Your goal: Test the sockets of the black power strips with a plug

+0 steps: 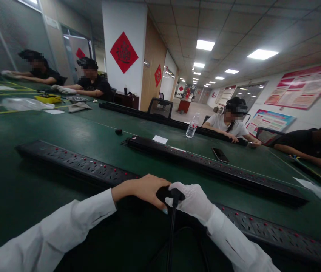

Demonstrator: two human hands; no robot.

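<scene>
A long black power strip [92, 165] with rows of sockets and small red dots runs across the green table in front of me. My left hand [147, 189], bare, lies over the middle of the strip with its fingers curved across it and the thumb on the near side. Beside it my right hand [196, 200], in a white dotted glove, is closed around a black plug [176, 194]. From that plug a thick black cable [172, 238] hangs down toward me. The hands hide the part of the strip under them, so I cannot tell whether the plug sits in a socket.
A second power strip [206, 162] lies beyond, near a phone [220, 155], white paper [159, 139] and a water bottle [192, 125]. Farther back runs another long black strip [143, 116]. Several people sit around the table. A yellow tray [48, 99] is at the far left.
</scene>
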